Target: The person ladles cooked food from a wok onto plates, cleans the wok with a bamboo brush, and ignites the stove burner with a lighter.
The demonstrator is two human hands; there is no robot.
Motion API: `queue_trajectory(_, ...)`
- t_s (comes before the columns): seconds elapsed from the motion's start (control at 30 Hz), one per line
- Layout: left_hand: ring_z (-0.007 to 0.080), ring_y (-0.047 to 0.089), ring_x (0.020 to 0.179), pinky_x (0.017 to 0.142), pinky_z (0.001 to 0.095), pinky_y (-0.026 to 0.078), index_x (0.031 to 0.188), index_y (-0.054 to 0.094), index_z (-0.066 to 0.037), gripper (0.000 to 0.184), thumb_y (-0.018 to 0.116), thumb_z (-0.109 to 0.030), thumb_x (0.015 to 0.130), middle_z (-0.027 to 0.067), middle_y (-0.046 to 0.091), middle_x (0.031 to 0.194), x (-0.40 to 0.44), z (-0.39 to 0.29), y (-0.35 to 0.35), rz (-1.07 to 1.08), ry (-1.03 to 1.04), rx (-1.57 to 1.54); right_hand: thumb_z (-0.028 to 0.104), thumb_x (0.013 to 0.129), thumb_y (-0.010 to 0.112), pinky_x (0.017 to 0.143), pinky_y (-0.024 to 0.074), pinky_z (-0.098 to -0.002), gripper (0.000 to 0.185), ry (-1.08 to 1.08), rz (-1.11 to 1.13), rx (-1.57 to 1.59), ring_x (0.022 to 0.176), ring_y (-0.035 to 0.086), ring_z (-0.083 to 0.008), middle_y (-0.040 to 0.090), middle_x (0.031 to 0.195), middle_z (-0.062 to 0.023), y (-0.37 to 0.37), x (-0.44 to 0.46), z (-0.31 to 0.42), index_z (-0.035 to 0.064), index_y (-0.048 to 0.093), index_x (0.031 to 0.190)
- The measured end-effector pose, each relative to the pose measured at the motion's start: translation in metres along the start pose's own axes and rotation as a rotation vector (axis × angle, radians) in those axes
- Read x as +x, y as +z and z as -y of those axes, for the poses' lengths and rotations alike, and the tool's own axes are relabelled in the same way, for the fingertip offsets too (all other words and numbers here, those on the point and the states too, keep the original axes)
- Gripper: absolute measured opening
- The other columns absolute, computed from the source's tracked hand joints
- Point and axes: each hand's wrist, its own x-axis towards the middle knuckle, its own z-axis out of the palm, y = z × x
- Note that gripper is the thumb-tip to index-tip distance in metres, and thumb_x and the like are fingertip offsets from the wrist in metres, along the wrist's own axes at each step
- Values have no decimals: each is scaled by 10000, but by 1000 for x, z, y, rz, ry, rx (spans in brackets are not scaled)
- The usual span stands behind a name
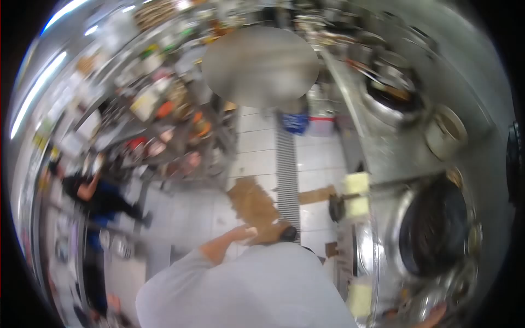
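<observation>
My left hand [243,234] is in front of my white-clad torso [251,284], over the floor. Motion blur hides its fingers; a small pale patch shows at its tip. At the bottom right, a blurred hand that looks like my right hand [435,317] is beside shiny metalware [424,303] on the stove counter. Its fingers and anything in them cannot be made out. A large dark wok [435,224] sits on the counter above that hand.
Brown cardboard [251,205] lies on white tiles beside a floor grate [286,164]. A pot [445,133] and another pan [394,101] stand on the right counter. Left, a cluttered table [117,134] and a person in black [93,194]. A blurred oval covers the top centre.
</observation>
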Motion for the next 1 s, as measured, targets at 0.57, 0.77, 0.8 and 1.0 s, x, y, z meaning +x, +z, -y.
queue_trajectory(0.57, 310, 628, 1010, 866, 399, 474, 1223, 567, -88, 693, 593, -613, 771, 183, 641, 1123, -27, 2, 1, 106, -42, -149, 314, 929, 498, 935, 433, -415, 463, -477, -11, -462, 1085, 525, -296, 519, 1223, -175, 344, -257, 96, 10, 486, 1279)
queue_trajectory(0.77, 234, 634, 773, 668, 352, 512, 1124, 617, -81, 409, 527, -422, 917, 133, 666, 918, -8, -35, -24, -127, 121, -442, 330, 914, 536, 907, 443, -419, 469, -585, 49, -469, 1046, 534, -298, 532, 1187, -176, 392, -305, 109, 8, 503, 1254)
queue_trajectory(0.8, 234, 634, 773, 668, 352, 512, 1124, 617, -81, 409, 527, -422, 917, 133, 666, 918, 6, -24, -22, -128, 121, -448, 332, 911, 542, 902, 445, -420, 471, -599, 52, -479, 1040, 535, -298, 534, 1181, -176, 399, -316, 111, 7, 506, 1249)
queue_trajectory(1.0, 132, 589, 612, 397, 278, 382, 1103, 590, -202, 459, 380, -578, 944, 15, 667, 860, -31, 3, -132, -351, -166, -1820, 347, 895, 579, 874, 455, -424, 478, -772, 154, -448, 1001, 544, -300, 547, 1145, -177, 468, -368, 126, 4, 524, 1224)
